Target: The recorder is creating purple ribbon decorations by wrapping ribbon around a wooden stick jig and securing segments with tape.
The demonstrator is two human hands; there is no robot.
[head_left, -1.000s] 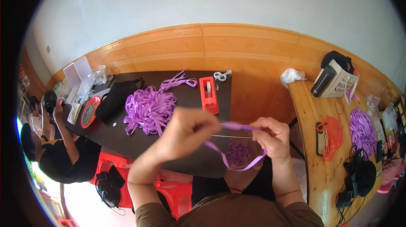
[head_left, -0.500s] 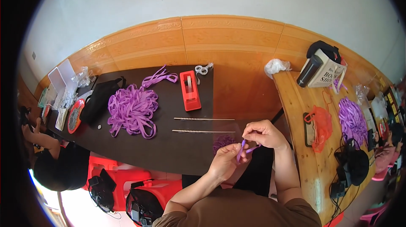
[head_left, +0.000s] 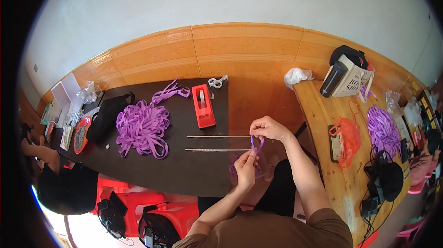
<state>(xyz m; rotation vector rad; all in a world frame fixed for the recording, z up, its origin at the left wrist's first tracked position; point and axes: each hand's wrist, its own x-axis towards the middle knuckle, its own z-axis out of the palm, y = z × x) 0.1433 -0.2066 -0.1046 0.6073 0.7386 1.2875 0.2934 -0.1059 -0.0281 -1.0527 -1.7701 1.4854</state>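
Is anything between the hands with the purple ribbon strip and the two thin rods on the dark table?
Nothing visible. The left hand and right hand hold the purple ribbon strip right at the near ends of the two thin rods. The red tape dispenser sits beyond them.

Red tape dispenser (head_left: 203, 105) beside scissors (head_left: 217, 82) on dark table (head_left: 184, 174); orange bag (head_left: 349, 136) on wooden bench (head_left: 323, 109).

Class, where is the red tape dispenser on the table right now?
In the head view, the tape dispenser stands on the dark table, between the ribbon pile and the scissors.
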